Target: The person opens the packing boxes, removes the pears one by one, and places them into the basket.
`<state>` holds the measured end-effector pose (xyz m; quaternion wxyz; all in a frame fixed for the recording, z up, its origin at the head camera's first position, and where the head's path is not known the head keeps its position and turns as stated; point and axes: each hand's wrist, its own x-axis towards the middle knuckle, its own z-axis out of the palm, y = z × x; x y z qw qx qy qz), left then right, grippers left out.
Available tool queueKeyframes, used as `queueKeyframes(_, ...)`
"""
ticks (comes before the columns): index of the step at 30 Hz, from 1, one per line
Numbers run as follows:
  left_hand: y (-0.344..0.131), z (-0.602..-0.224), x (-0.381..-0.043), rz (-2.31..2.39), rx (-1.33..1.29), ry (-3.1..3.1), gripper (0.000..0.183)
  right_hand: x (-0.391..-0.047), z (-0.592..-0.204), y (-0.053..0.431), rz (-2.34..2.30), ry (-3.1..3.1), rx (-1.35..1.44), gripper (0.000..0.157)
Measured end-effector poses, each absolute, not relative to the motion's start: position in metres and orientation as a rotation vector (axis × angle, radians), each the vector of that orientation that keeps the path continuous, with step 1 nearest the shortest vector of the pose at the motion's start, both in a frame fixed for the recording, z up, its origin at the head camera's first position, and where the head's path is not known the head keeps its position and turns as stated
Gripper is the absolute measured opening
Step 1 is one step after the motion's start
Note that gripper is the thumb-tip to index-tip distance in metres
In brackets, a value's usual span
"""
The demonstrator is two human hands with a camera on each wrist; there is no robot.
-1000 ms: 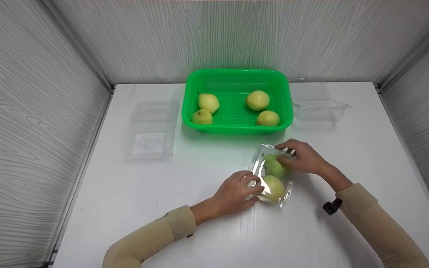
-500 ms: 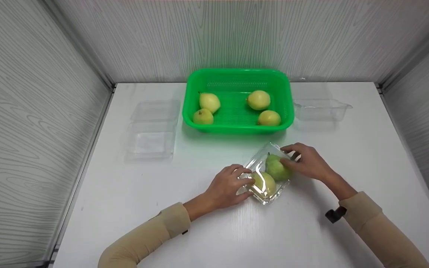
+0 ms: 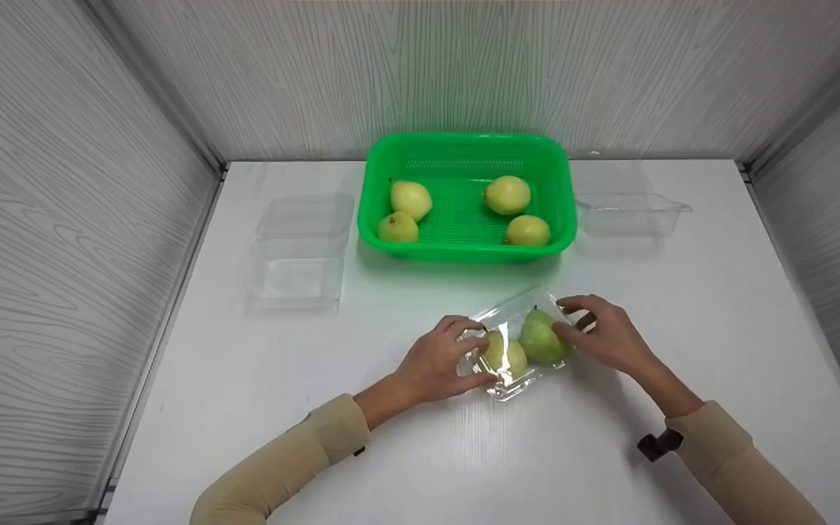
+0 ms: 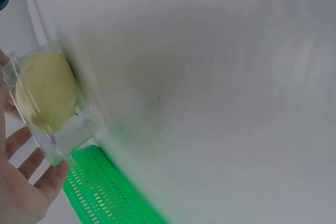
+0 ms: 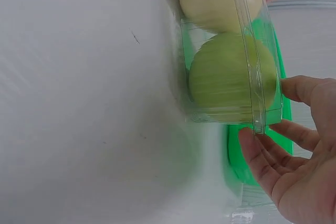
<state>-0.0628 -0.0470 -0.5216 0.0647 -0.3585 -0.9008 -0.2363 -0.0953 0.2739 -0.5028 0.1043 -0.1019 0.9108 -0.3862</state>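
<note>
A clear plastic clamshell container point(image 3: 502, 321), its lid down, sits on the white table slightly turned. Inside lie a yellow pear point(image 3: 509, 357) on the left and a green pear point(image 3: 542, 338) on the right. My left hand point(image 3: 440, 359) grips the container's left end with fingers spread along its edge. At the opposite end, my right hand point(image 3: 604, 335) holds it, thumb on the lid above the green pear. The right wrist view shows that thumb on top and the other fingers point(image 5: 257, 156) around the container's end by the rim.
Behind the hands stands a green plastic basket point(image 3: 464, 252) with several yellow pears. An open clear clamshell point(image 3: 297, 248) lies left of it, another clear container point(image 3: 628, 215) to its right. Wood-patterned panels point(image 3: 303, 80) enclose the table at the back and sides.
The held container has turned clockwise, its near end swinging left. My left hand has shifted a little left and away from me; my right hand has come slightly nearer and right.
</note>
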Motion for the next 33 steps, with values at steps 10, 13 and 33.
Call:
queueKeyframes(10,-0.052,-0.521,-0.072,-0.750,-1.040,-2.775,0.046,-0.074,-0.505,0.267,-1.207,2.714,-0.218,0.046)
queueKeyframes(13,-0.054,-0.520,-0.075,-0.805,-1.021,-2.800,0.046,-0.068,-0.507,0.264,-1.226,2.723,-0.202,0.047)
queueKeyframes(33,-0.077,-0.527,-0.105,-0.844,-1.228,-2.699,0.045,-0.047,-0.516,0.241,-1.340,2.736,-0.016,0.050)
